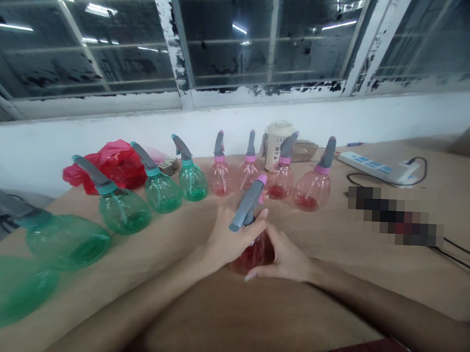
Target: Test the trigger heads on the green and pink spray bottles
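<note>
A pink spray bottle (255,252) with a grey trigger head stands on the wooden table (330,304) in front of me. My left hand (232,238) wraps around its neck and upper body from the left. My right hand (288,259) cups its round body from the right. Both hands are closed on the bottle, which stands upright.
Several pink spray bottles (314,187) stand in a row at the back, and several green ones (162,191) curve off to the left. A red plastic bag (111,165), a white jar (277,141), a power strip (375,167) and cables lie by the wall.
</note>
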A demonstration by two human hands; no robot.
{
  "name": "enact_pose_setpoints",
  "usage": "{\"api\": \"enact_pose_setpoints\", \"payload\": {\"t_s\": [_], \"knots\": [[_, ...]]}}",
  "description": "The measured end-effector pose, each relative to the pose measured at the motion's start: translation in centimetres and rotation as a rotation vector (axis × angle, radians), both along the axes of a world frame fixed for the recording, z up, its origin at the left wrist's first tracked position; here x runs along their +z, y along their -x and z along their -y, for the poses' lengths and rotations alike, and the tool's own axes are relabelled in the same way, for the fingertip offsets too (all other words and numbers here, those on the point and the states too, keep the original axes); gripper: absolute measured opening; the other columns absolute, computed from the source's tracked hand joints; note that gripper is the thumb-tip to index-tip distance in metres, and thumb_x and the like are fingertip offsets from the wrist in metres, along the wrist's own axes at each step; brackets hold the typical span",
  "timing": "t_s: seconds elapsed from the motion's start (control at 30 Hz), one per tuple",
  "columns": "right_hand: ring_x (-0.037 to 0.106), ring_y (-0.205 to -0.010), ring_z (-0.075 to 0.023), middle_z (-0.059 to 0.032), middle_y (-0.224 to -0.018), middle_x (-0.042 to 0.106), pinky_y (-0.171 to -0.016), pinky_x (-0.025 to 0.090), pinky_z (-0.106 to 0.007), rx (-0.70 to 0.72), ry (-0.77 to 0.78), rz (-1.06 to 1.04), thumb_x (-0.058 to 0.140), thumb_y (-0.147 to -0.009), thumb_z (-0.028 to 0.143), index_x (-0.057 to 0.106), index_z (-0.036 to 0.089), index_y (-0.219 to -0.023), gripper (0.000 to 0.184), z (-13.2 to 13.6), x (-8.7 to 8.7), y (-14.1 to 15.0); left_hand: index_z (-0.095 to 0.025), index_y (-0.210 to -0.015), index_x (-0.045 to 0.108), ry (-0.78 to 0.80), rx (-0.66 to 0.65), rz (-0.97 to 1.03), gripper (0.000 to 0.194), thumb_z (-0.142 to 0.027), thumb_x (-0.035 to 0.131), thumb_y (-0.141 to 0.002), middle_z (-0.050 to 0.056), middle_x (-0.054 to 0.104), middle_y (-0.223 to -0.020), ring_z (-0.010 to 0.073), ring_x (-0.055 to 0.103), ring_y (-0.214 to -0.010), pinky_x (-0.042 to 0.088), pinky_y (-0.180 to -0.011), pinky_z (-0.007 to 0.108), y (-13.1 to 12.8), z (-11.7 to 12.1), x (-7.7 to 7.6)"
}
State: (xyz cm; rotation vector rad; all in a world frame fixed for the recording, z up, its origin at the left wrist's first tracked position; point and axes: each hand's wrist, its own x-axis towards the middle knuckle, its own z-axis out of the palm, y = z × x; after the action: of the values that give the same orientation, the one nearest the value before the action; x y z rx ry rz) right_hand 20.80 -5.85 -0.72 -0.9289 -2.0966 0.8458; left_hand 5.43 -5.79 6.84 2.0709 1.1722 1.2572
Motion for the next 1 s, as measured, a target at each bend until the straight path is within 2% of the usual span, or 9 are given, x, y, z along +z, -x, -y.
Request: {"api": "enact_pose_setpoints", "payload": {"t_s": [0.2, 0.3, 0.47, 0.6, 0.73, 0.9, 1.0], "knots": [[0.046, -0.121, -0.0353, -0.013, -0.128, 0.052, -0.102, 0.034, -0.056, -0.018, 0.005, 0.018, 0.078, -0.053, 0.058, 0.033, 0.022, -0.138, 0.102, 0.2, 0.1, 0.0, -0.019, -0.076, 0.056, 0.022, -0.032, -0.008, 0.005, -0.024, 0.058, -0.077, -0.003, 0.059, -0.063, 0.0123, 0.056, -0.055, 0.048, -0.057, 0.027, -0.1, -0.4, 0.6], [0.047, -0.119, -0.035, -0.0128, -0.123, 0.055, -0.102, 0.034, -0.055, -0.038, 0.03, 0.016, 0.078, -0.052, 0.059, 0.038, 0.021, -0.133, 0.098, 0.4, 0.3, 0.1, -0.02, -0.079, 0.054, 0.018, -0.067, 0.006, 0.004, -0.02, 0.057, -0.076, -0.003, 0.058, -0.067, 0.0112, 0.054, -0.056, 0.048, -0.057, 0.026, -0.3, -0.5, 1.0], [0.049, -0.116, -0.0334, -0.0122, -0.122, 0.054, -0.098, 0.04, -0.052, -0.036, 0.064, 0.003, 0.079, -0.049, 0.059, 0.042, 0.02, -0.127, 0.095, 0.6, 0.3, 0.2, -0.02, -0.066, 0.05, -0.015, -0.045, -0.06, 0.01, -0.017, 0.056, -0.074, -0.004, 0.053, -0.061, 0.0118, 0.052, -0.056, 0.046, -0.056, 0.026, -0.3, -0.4, 1.3], [0.046, -0.12, -0.0333, -0.0122, -0.126, 0.052, -0.1, 0.038, -0.053, -0.031, 0.058, -0.006, 0.079, -0.052, 0.058, 0.038, 0.022, -0.131, 0.096, 0.6, 0.3, 0.3, -0.02, -0.074, 0.054, 0.023, -0.064, -0.03, 0.004, -0.021, 0.055, -0.077, -0.003, 0.056, -0.062, 0.0122, 0.054, -0.056, 0.047, -0.056, 0.026, -0.1, -0.4, 1.1], [0.043, -0.124, -0.0339, -0.0117, -0.13, 0.05, -0.104, 0.034, -0.055, -0.037, 0.032, 0.02, 0.078, -0.054, 0.057, 0.037, 0.023, -0.133, 0.096, 0.5, 0.3, 0.2, -0.02, -0.076, 0.055, 0.043, -0.063, -0.025, 0.009, -0.028, 0.055, -0.079, -0.001, 0.061, -0.066, 0.0141, 0.059, -0.06, 0.05, -0.059, 0.028, 0.1, -0.5, 0.6], [0.045, -0.122, -0.0348, -0.0125, -0.132, 0.05, -0.101, 0.037, -0.055, -0.029, 0.02, 0.011, 0.078, -0.053, 0.057, 0.038, 0.022, -0.134, 0.097, 0.3, 0.3, 0.0, -0.019, -0.075, 0.058, 0.034, -0.024, -0.024, 0.013, -0.03, 0.055, -0.081, 0.001, 0.064, -0.068, 0.0154, 0.062, -0.063, 0.052, -0.061, 0.03, 0.1, -0.3, 0.2], [0.045, -0.123, -0.0349, -0.0128, -0.134, 0.049, -0.102, 0.036, -0.055, -0.014, 0.0, 0.014, 0.079, -0.054, 0.056, 0.032, 0.022, -0.138, 0.102, 0.2, 0.3, 0.0, -0.019, -0.074, 0.058, 0.02, -0.011, -0.015, 0.013, -0.029, 0.056, -0.081, 0.001, 0.065, -0.069, 0.0158, 0.063, -0.065, 0.052, -0.063, 0.03, 0.0, 0.0, 0.1]]}}
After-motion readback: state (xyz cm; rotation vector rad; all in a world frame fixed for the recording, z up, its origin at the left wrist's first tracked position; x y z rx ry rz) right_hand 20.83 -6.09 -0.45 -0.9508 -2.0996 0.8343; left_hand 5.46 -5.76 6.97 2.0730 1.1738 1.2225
